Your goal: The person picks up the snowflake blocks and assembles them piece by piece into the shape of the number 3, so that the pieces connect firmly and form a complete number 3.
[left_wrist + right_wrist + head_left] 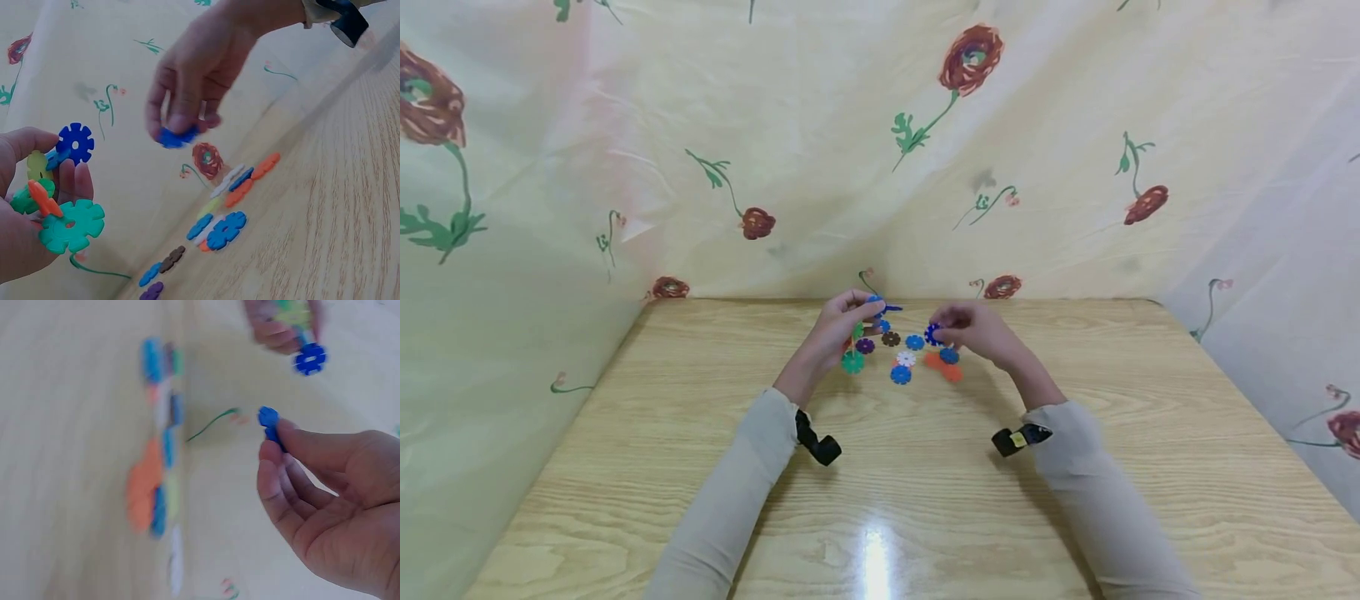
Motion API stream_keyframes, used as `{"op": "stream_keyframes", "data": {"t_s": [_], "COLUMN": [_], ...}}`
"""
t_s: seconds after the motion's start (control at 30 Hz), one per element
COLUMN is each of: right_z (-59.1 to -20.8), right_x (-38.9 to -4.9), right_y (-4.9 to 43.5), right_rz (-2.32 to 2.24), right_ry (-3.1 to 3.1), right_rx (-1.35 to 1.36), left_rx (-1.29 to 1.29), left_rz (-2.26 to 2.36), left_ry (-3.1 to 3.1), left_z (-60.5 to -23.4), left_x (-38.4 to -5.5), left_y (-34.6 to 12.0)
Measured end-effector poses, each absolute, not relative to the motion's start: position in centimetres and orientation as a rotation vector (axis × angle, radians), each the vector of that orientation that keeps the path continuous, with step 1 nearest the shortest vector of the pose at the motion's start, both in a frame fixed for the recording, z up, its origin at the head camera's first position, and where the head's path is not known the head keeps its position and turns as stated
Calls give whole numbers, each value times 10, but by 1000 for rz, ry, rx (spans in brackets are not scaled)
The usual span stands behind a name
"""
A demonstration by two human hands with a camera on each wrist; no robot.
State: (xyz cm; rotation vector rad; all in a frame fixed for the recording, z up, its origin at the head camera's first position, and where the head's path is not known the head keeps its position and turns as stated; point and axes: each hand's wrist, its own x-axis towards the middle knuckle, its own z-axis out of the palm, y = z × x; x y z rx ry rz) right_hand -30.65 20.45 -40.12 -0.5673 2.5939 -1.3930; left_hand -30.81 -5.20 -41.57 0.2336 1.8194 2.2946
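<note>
The left hand (841,331) grips interlocked multicoloured flower-shaped plastic discs (45,197), a dark-blue end disc (83,139) jutting clear, seemingly to expose its slots. At its three o'clock, the right hand (977,330) pinches a single blue plastic disc (269,419); at four, loose coloured discs (906,358) lie handy on the wood-grain tabletop (925,467).

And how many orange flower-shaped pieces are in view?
4: one orange piece in the left hand, two together near the right hand, one partly hidden by a white piece. Others may be hidden.

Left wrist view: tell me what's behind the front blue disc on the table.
Behind the blue disc, a white disc and an orange disc peek out; their covered parts can't be seen.
</note>
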Motion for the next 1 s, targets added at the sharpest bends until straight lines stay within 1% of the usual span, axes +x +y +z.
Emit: {"op": "stream_keyframes", "data": {"t_s": [0.17,0.33,0.53,1.0], "right_z": [-391,-391,-393,-396], "right_x": [-308,-307,-305,-303], "right_y": [188,178,173,167], "right_rz": [-1716,-1864,-1907,-1893], "right_ry": [2514,2430,2396,2423], "right_rx": [-512,-416,-392,-481], "left_rx": [238,229,218,267], "left_rz": [2291,2288,2283,2241], "left_ry": [1819,1812,1809,1816], "left_z": [-417,-416,-415,-417], "left_x": [-308,-308,-308,-309], "left_y": [-52,-51,-51,-53]}}
